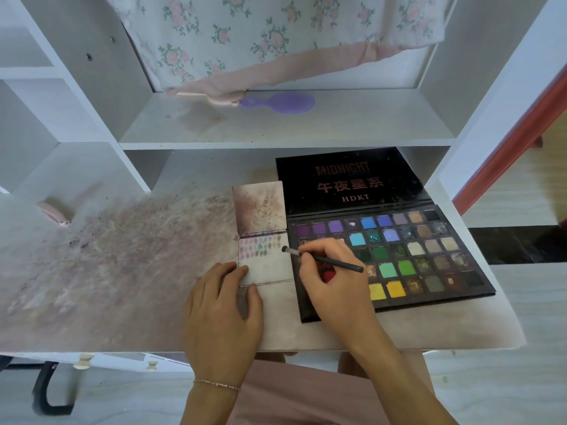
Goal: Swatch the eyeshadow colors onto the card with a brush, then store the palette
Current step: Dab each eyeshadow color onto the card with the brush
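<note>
Black palette point(414, 259), one brush point(325, 259), one card point(267, 265).

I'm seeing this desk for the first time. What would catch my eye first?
The big open eyeshadow palette at right, its grid of purple, blue, green and yellow pans under a black lid. Just left of it, the right hand holds a brush at the swatch card, which the left hand steadies. The desk is smeared with pinkish powder.

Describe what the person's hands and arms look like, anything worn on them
Both forearms are bare, with no sleeves showing. The left hand has a thin beaded bracelet in pinkish tones around its wrist. The right hand wears nothing visible: no rings, watch or gloves.
</note>
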Action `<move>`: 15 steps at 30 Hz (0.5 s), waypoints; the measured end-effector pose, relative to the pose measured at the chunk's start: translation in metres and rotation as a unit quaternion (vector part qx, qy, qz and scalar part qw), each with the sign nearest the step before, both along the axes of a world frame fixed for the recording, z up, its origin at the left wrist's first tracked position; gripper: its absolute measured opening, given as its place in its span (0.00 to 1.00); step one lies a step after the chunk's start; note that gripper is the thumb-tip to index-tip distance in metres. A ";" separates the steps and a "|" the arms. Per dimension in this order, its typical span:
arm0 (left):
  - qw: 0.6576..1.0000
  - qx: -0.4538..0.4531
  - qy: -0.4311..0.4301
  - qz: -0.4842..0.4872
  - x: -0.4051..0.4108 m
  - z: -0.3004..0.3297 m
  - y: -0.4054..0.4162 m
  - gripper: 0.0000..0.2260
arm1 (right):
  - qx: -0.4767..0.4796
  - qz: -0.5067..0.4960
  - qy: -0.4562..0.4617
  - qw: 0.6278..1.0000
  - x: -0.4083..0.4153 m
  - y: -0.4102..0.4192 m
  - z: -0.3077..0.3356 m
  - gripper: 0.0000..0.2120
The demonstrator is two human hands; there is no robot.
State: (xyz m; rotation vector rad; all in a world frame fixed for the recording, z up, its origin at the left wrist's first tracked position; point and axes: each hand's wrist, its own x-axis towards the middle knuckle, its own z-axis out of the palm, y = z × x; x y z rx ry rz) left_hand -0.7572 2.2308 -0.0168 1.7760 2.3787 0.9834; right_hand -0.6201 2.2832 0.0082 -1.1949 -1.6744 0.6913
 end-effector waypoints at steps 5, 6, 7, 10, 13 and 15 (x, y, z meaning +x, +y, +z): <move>1.000 -0.015 -0.020 0.000 0.001 0.005 -0.001 0.14 | 0.024 -0.052 0.029 0.998 0.037 -0.007 0.002 0.06; 1.000 -0.018 -0.022 -0.002 0.001 0.005 -0.001 0.14 | 0.034 -0.066 0.027 0.997 0.048 -0.008 0.002 0.07; 1.000 -0.022 -0.021 -0.003 0.002 0.006 -0.001 0.14 | 0.038 -0.083 0.029 0.995 0.058 -0.010 0.001 0.07; 1.000 -0.029 -0.013 0.001 0.006 0.007 0.001 0.15 | 0.037 -0.143 0.024 0.989 0.089 -0.012 -0.002 0.09; 0.999 -0.023 -0.012 0.020 0.012 0.008 0.002 0.14 | 0.024 -0.200 0.002 0.980 0.115 -0.008 -0.006 0.08; 0.999 -0.020 -0.005 0.030 0.014 0.007 0.003 0.14 | 0.005 -0.228 0.003 0.974 0.126 -0.005 -0.007 0.08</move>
